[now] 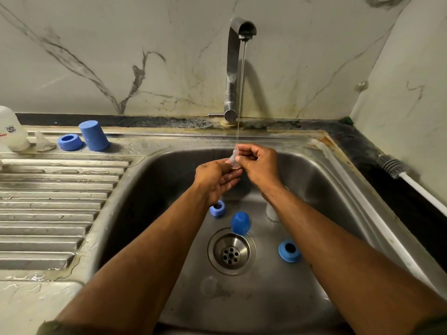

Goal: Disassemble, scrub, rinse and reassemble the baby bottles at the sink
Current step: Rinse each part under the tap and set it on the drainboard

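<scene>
Head view, from where I stand: at nine o'clock on the ribbed drainboard (60,189) a white bottle (11,129) sits at the edge of sight, with a small square logo and a scrap of red lettering too cut off to read. Just beside it a clear teat (43,142) stands on its base, then a blue ring (70,142), then a blue cap (93,135) turned upside down, touching or nearly touching the ring.

At the middle, a thin stream of water (242,93) falls from the steel tap (233,68) at twelve o'clock onto a clear nipple (234,157), small, see-through and wet. The left hand (215,180) lies palm up beneath it, fingers relaxed, fingertips at its base. The right hand (260,165) pinches it between thumb and curled fingers, over the sink (169,213).

Down in the basin, both forearms cross over the bottom. A second blue ring (217,208) peeks out past the left wrist at about ten o'clock from the drain (231,252). A second blue cap (240,223) lies on the drain's rim at twelve o'clock. A pale piece (272,212) is half hidden by the right forearm; I cannot tell what it is. A third blue ring (289,251) lies at three o'clock from the drain.

Far right, at three o'clock, a bottle brush (393,166) with grey bristles and a white handle rests on the dark counter (362,151).
</scene>
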